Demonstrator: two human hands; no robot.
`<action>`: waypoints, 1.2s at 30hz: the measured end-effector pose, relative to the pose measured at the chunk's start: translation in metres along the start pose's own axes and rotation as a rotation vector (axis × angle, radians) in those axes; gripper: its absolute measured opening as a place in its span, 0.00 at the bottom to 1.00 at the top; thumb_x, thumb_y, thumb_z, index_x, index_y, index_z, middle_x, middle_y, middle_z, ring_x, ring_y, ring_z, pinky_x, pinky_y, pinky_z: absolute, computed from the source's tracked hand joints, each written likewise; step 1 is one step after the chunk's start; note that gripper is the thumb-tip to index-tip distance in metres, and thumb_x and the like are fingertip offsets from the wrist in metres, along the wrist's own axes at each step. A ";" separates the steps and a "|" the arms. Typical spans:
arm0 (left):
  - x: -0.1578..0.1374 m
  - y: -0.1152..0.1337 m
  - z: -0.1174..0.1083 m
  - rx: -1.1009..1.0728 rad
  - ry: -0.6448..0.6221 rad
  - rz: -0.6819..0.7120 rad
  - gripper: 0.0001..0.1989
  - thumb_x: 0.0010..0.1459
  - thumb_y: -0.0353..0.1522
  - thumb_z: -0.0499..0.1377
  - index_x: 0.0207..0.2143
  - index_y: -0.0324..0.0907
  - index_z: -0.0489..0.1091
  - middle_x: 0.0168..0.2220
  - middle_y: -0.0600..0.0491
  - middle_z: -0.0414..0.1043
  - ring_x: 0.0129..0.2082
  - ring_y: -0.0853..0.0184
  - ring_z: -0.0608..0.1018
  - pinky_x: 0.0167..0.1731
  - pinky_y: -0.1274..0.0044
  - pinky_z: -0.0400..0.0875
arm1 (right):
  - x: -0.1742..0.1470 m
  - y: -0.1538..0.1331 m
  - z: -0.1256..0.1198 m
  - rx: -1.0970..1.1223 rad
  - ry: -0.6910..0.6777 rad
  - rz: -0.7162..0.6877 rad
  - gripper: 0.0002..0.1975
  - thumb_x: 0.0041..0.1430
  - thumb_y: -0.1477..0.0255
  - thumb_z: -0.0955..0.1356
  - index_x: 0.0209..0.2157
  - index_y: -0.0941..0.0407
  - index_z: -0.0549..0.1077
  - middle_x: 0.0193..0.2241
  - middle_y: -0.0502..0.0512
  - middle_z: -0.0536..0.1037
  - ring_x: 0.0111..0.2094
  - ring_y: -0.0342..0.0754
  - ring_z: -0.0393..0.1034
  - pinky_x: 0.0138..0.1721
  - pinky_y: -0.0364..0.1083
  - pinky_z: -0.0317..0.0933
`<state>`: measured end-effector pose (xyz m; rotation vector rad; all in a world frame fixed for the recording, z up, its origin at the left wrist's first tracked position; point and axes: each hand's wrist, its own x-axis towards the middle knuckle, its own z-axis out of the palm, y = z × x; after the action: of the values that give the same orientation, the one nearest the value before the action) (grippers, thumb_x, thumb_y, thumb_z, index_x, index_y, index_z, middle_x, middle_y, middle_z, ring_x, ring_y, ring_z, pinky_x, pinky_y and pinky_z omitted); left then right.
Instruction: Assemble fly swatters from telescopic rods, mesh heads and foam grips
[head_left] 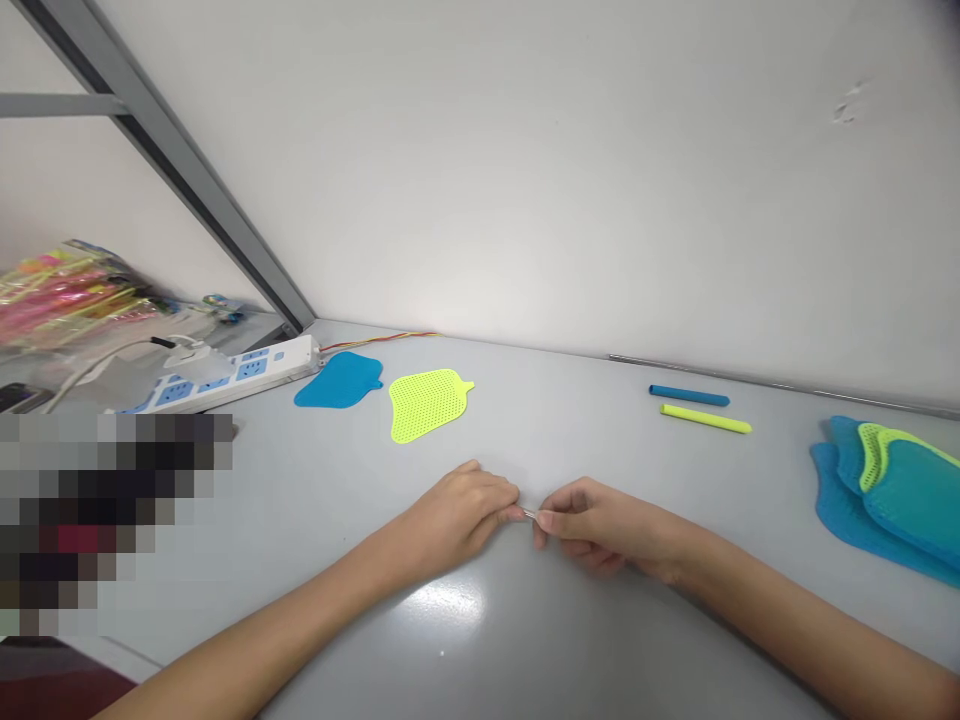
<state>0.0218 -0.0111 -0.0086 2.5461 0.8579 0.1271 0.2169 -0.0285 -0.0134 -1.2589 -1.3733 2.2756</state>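
Note:
Low over the grey table, my left hand (pixel 476 508) is closed, its thumb and fingers pressed together at one end of a thin silvery metal rod (pixel 529 513). My right hand (pixel 589 522) pinches the other end between thumb and index finger. Only a short piece of the rod shows between the two hands; the rest is hidden. Beyond my left hand lie a yellow perforated fly swatter head (pixel 429 405) and a blue fly swatter head (pixel 341 381). Past my right hand, a blue handle tube (pixel 689 396) and a yellow handle tube (pixel 706 419) lie side by side.
Several blue and yellow swatter heads (pixel 911 500) overlap at the right edge. A white power strip (pixel 281 365) with a plugged cable stands at the left, near bagged colourful items (pixel 67 290). A wall and a grey metal frame (pixel 199 165) bound the table (pixel 555 440) at the back.

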 end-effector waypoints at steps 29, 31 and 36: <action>0.001 -0.007 -0.012 -0.075 -0.076 -0.012 0.18 0.60 0.35 0.38 0.23 0.41 0.60 0.20 0.58 0.59 0.25 0.72 0.62 0.31 0.79 0.56 | 0.003 0.002 0.006 -0.090 0.045 -0.045 0.15 0.52 0.60 0.59 0.28 0.58 0.66 0.16 0.45 0.56 0.14 0.34 0.45 0.14 0.37 0.41; -0.001 -0.010 -0.013 -0.079 -0.083 -0.038 0.18 0.60 0.36 0.38 0.23 0.41 0.59 0.20 0.57 0.59 0.26 0.72 0.62 0.30 0.79 0.56 | 0.001 0.001 0.007 -0.185 0.076 -0.060 0.16 0.53 0.59 0.58 0.28 0.58 0.66 0.16 0.45 0.57 0.14 0.34 0.48 0.14 0.37 0.44; -0.004 -0.019 -0.015 -0.089 -0.056 -0.120 0.17 0.60 0.38 0.39 0.22 0.40 0.57 0.20 0.57 0.57 0.27 0.71 0.63 0.28 0.80 0.56 | -0.001 -0.002 0.003 -0.423 0.200 -0.116 0.19 0.52 0.58 0.58 0.26 0.58 0.68 0.17 0.46 0.58 0.17 0.36 0.50 0.17 0.37 0.46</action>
<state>0.0041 0.0058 -0.0036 2.3980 0.9591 0.0553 0.2150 -0.0294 -0.0106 -1.4335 -1.8554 1.7820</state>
